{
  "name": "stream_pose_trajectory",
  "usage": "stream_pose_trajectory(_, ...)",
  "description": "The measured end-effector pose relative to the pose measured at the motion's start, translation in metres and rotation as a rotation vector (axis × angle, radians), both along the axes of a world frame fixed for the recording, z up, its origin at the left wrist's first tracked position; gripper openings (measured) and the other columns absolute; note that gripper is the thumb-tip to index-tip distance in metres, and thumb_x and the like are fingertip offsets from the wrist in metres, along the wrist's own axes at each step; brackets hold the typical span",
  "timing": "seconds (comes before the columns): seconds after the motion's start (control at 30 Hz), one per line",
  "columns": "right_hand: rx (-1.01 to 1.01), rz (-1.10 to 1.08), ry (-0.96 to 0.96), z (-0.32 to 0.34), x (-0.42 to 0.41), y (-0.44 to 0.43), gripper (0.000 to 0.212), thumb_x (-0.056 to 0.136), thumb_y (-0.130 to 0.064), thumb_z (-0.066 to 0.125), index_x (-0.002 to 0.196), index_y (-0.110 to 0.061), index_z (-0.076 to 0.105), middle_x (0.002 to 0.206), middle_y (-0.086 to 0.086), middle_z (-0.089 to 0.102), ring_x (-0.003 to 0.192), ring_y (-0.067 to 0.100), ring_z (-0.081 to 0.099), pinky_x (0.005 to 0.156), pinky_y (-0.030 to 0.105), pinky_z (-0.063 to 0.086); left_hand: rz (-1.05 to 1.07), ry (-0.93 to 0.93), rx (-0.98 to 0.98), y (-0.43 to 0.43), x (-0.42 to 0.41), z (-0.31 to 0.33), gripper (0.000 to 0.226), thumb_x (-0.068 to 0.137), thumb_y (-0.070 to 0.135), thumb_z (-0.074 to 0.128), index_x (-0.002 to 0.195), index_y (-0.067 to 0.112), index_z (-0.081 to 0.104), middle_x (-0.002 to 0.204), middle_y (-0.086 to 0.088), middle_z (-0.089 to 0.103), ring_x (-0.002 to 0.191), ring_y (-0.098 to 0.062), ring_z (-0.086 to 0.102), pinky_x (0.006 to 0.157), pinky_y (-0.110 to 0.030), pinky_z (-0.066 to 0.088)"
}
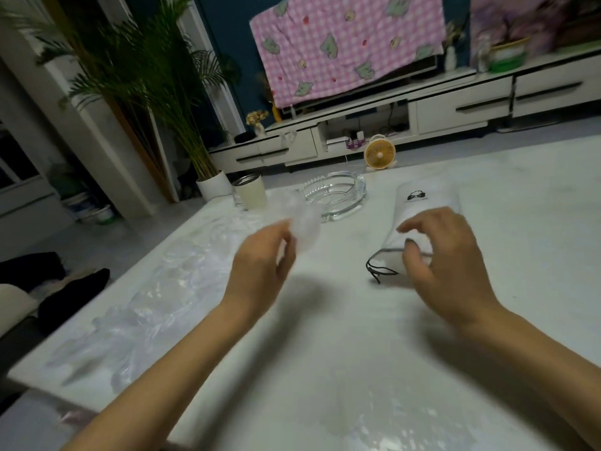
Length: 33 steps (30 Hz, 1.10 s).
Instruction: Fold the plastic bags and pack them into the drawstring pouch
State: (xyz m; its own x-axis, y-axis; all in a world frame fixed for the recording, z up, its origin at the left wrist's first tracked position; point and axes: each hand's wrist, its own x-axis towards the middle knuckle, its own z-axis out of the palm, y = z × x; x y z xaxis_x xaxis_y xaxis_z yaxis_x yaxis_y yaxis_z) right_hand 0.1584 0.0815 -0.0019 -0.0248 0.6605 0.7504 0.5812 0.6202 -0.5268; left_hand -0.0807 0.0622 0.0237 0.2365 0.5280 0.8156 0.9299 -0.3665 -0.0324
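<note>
My left hand (pixel 263 268) is raised above the white table (pixel 325 353) and pinches a small folded clear plastic bag (pixel 304 227). A white drawstring pouch (pixel 426 206) with a black logo lies to the right, its black cord (pixel 380 270) trailing toward me. My right hand (pixel 445 265) hovers over the pouch's near opening with curled fingers; whether they touch the fabric is unclear. Several loose clear plastic bags (pixel 156 294) lie spread along the table's left side. The picture is blurred by motion.
A glass ashtray (pixel 335 196) and a cream cup (pixel 250 193) stand at the table's far edge. Beyond are a small orange fan (pixel 380 154), a potted palm (pixel 208 177), and a TV cabinet (pixel 455 105). Dark cloth (pixel 65 288) lies off the left edge.
</note>
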Motion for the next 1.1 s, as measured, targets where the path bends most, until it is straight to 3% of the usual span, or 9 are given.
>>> stream_pose_trajectory(0.13, -0.357, 0.18, 0.425, 0.034, 0.021, -0.029, 0.021, 0.086, 0.0, 0.052, 0.081, -0.019, 0.061, 0.085, -0.002, 0.064, 0.078, 0.012, 0.058, 0.069, 0.015, 0.042, -0.274, 0.207, -0.66, -0.075, 0.038, -0.009, 0.033, 0.095, 0.032, 0.043, 0.124, 0.024, 0.056, 0.134, 0.003, 0.054, 0.121, -0.013, 0.05, 0.096, -0.021, 0.038)
stream_pose_trajectory(0.23, -0.605, 0.302, 0.304, 0.023, 0.04, -0.068, 0.022, 0.085, 0.001, 0.057, 0.081, -0.02, 0.063, 0.081, 0.001, 0.067, 0.073, 0.012, 0.058, 0.07, 0.02, 0.043, -0.406, 0.289, -0.811, -0.108, 0.044, -0.049, 0.043, 0.081, 0.041, 0.032, 0.119, 0.035, 0.053, 0.141, 0.028, 0.036, 0.125, 0.005, 0.038, 0.102, -0.01, 0.029)
stream_pose_trajectory(0.37, -0.74, 0.281, 0.092, -0.001, 0.045, -0.111, 0.004, 0.086, -0.028, 0.063, 0.089, -0.026, 0.061, 0.088, -0.007, 0.065, 0.079, 0.009, 0.058, 0.069, 0.017, 0.043, -0.422, -0.277, -0.804, -0.13, 0.046, -0.069, 0.04, 0.087, 0.013, 0.036, 0.116, 0.037, 0.048, 0.119, 0.029, 0.053, 0.105, 0.006, 0.055, 0.088, -0.011, 0.042)
stream_pose_trajectory(0.5, -0.871, 0.075, -0.288, -0.003, 0.019, -0.126, 0.065, 0.071, -0.076, 0.045, 0.112, -0.025, 0.047, 0.109, -0.006, 0.052, 0.103, 0.015, 0.054, 0.085, 0.03, 0.042, -0.281, -0.523, -0.706, -0.126, 0.071, -0.06, 0.019, 0.088, 0.031, 0.044, 0.105, 0.031, 0.054, 0.106, 0.019, 0.061, 0.097, 0.0, 0.059, 0.084, -0.019, 0.046)
stream_pose_trajectory(0.6, -0.84, 0.048, -0.463, -0.013, 0.001, -0.126, 0.036, 0.084, -0.058, 0.053, 0.091, -0.023, 0.051, 0.095, -0.006, 0.052, 0.103, 0.021, 0.054, 0.079, 0.03, 0.041, -0.145, -0.25, -0.833, -0.121, 0.076, -0.064, 0.054, 0.083, 0.052, 0.039, 0.132, 0.031, 0.043, 0.133, 0.017, 0.046, 0.125, -0.003, 0.043, 0.106, -0.017, 0.029)
stream_pose_trajectory(0.67, -0.832, 0.062, -0.309, -0.018, -0.001, -0.12, 0.014, 0.086, -0.032, 0.057, 0.077, -0.024, 0.051, 0.077, -0.011, 0.05, 0.092, 0.019, 0.057, 0.07, 0.027, 0.039, -0.044, -0.127, -0.886, -0.121, 0.076, -0.066, 0.076, 0.078, 0.062, 0.033, 0.144, 0.025, 0.029, 0.149, 0.01, 0.032, 0.138, -0.007, 0.027, 0.111, -0.017, 0.014)
stream_pose_trajectory(0.87, -0.777, 0.012, 0.043, -0.016, 0.025, -0.088, 0.014, 0.085, 0.001, 0.051, 0.092, -0.009, 0.057, 0.077, 0.007, 0.057, 0.062, 0.013, 0.051, 0.045, 0.011, 0.036, 0.07, 0.02, -1.014, -0.136, 0.074, -0.068, 0.111, 0.059, 0.083, 0.019, 0.151, 0.023, 0.004, 0.159, 0.004, -0.004, 0.145, -0.008, -0.003, 0.112, -0.02, -0.005)
stream_pose_trajectory(1.0, -0.7, -0.076, -0.093, -0.016, 0.032, -0.089, 0.03, 0.087, 0.004, 0.047, 0.114, -0.003, 0.057, 0.108, 0.015, 0.059, 0.092, 0.023, 0.054, 0.071, 0.022, 0.038, 0.056, 0.004, -0.996, -0.149, 0.077, -0.061, 0.111, 0.054, 0.084, 0.02, 0.149, 0.029, 0.007, 0.158, 0.006, -0.003, 0.144, -0.01, 0.001, 0.112, -0.023, 0.0)
stream_pose_trajectory(1.1, -0.398, -0.092, -0.054, 0.001, 0.025, -0.115, 0.026, 0.085, 0.003, 0.05, 0.107, -0.007, 0.059, 0.105, 0.008, 0.059, 0.099, 0.024, 0.054, 0.081, 0.03, 0.04, -0.007, -0.204, -0.761, -0.152, 0.079, -0.05, 0.083, 0.071, 0.072, 0.021, 0.14, 0.029, 0.036, 0.15, 0.009, 0.029, 0.138, -0.009, 0.022, 0.107, -0.018, 0.013)
